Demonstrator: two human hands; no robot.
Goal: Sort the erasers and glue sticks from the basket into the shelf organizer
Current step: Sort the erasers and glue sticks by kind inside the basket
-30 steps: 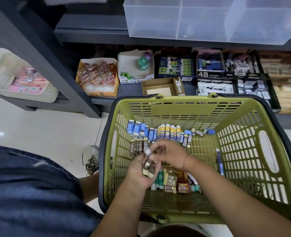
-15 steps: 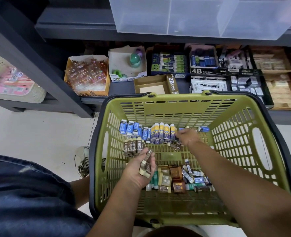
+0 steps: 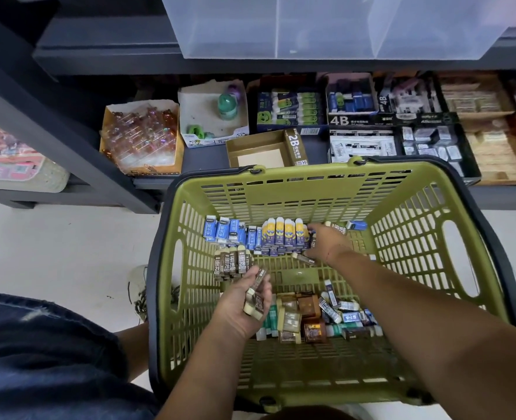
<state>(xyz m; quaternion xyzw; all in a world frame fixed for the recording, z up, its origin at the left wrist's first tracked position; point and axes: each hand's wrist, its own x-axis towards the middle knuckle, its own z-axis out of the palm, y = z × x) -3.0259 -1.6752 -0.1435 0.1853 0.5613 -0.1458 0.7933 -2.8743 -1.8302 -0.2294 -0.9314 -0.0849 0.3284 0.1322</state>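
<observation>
Left hand (image 3: 244,301) grasps brown 2B erasers (image 3: 257,294) above basket (image 3: 311,189) centre; right hand (image 3: 326,242) just beside glue sticks (image 3: 285,234) at far wall, grip not discernible

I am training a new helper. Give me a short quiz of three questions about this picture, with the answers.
1. True or false: the left hand holds several brown erasers.
2. Where is the right hand? A) inside the basket, near its far wall; B) on the knee; C) on the floor.
3. Fill in: the open brown box on the shelf is marked ___.
Key: 1 true; 2 A; 3 2B.
</observation>
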